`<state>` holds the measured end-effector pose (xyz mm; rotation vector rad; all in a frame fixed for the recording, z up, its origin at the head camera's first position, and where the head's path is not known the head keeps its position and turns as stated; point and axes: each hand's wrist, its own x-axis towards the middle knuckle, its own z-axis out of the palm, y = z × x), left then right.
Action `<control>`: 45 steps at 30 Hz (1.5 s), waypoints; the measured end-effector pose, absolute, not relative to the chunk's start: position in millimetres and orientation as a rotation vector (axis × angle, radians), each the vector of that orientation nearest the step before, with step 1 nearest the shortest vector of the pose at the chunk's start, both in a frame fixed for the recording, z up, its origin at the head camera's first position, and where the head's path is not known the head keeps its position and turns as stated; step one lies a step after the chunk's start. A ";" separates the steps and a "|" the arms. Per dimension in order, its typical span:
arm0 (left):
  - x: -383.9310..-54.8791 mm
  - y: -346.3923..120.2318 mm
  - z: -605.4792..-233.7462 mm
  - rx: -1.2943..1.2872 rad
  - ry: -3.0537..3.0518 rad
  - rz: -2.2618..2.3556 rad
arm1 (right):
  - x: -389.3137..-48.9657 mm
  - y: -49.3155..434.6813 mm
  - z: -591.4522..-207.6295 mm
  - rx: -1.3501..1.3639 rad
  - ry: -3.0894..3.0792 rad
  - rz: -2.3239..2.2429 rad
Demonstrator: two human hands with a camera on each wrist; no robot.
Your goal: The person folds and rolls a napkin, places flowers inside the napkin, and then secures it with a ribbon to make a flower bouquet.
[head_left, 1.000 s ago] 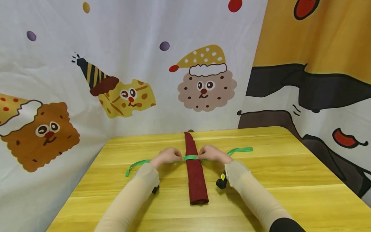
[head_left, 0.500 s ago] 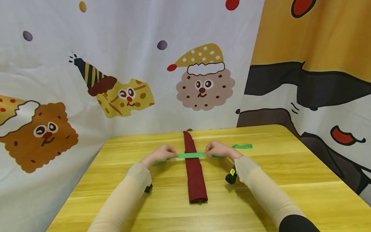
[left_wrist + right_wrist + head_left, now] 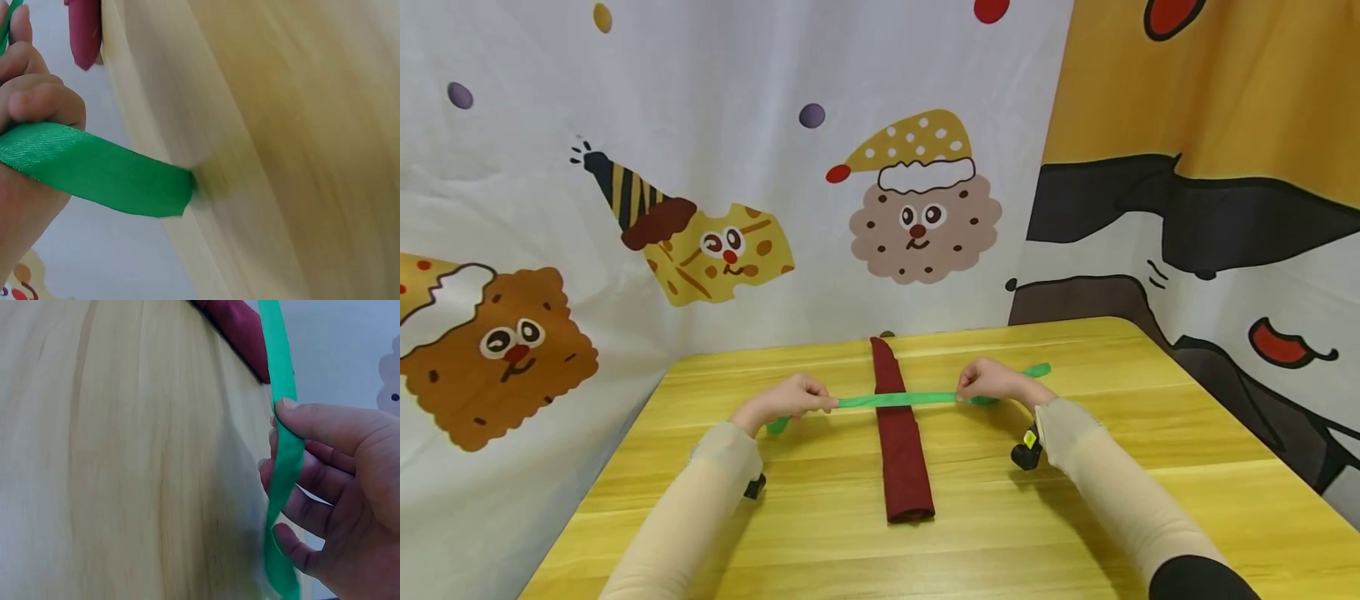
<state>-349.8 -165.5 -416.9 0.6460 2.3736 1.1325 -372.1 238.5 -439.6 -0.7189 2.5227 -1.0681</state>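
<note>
A dark red cloth (image 3: 904, 467), folded or rolled into a long narrow strip, lies lengthwise down the middle of the table. Across it, in the head view, a green ribbon (image 3: 892, 399) is stretched between both hands. My left hand (image 3: 784, 402) pinches the ribbon to the left of the cloth; in the left wrist view a loose tail of ribbon (image 3: 125, 178) hangs out past the palm. To the cloth's right, my right hand (image 3: 997, 381) holds the ribbon between thumb and fingers, and the right wrist view has the ribbon (image 3: 289, 456) running down along the fingers.
The wood-grain table (image 3: 820, 542) reaches back to a curtain (image 3: 760, 100) printed with cartoon biscuits and cheese. Small black wrist devices sit under each forearm, one by the right sleeve (image 3: 1026, 448).
Both hands have drawn apart, left hand leftward and right hand rightward, so a longer piece of ribbon spans the cloth. The loose ends beyond the hands look shorter. The cloth stays in place.
</note>
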 end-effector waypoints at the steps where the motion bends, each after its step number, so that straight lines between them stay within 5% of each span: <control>1: -349.7 -168.6 -416.6 0.647 2.375 1.127 | -372.2 241.3 -439.8 -0.722 2.519 -1.075; 27: -342.3 -222.6 -404.9 0.571 2.593 1.032 | -360.7 297.9 -425.9 -0.588 2.679 -0.788; 45: -339.7 -237.6 -411.9 0.516 2.633 1.015 | -373.4 337.7 -434.2 -0.391 2.510 -1.194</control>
